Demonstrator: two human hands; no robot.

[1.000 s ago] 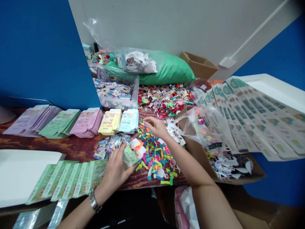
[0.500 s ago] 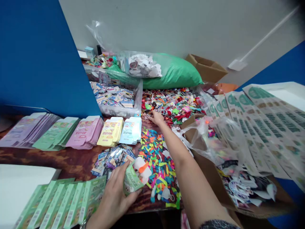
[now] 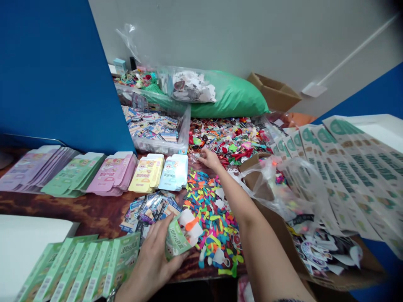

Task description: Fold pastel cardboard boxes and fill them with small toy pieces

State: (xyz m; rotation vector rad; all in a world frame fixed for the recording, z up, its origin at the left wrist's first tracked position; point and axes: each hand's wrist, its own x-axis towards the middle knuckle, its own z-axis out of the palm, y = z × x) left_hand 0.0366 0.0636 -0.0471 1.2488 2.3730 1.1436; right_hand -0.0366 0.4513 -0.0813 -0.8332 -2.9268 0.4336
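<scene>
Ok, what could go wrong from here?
The orange piece sticks out of the green box in the left grip, so tilting could spill it. The right grip is at crowded trinkets and might catch extras. Loose bits lie by the front edge of the table; a bump could knock some off.

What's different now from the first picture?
The right hand moved forward, from the far end of the balloons to the near edge of the trinket pile. Whether it grips anything is unclear. The left hand still holds the open green box; the pink boxes stayed put.
</scene>
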